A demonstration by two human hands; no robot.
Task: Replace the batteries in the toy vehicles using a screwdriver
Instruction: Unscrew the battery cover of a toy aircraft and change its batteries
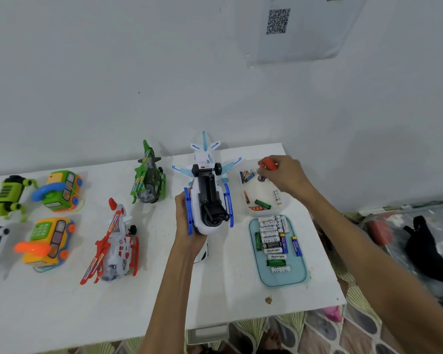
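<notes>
A white and blue toy helicopter (207, 192) lies belly up in the middle of the white table (138, 302), its black battery bay uncovered. My left hand (187, 221) grips its nose end from the left. My right hand (284, 175) hovers over a clear tray (264, 192) of loose batteries, closed on a red-handled screwdriver (269, 163), with a small dark object at its fingertips. A light blue tray (279, 277) nearer me holds several batteries laid in rows.
Left of the helicopter stand a green helicopter (147, 175), a red and white helicopter (115, 244), two phone-shaped bus toys (59, 190) (46, 241) and a green robot dog (8, 195). The table's right edge drops to a patterned floor with dark clutter.
</notes>
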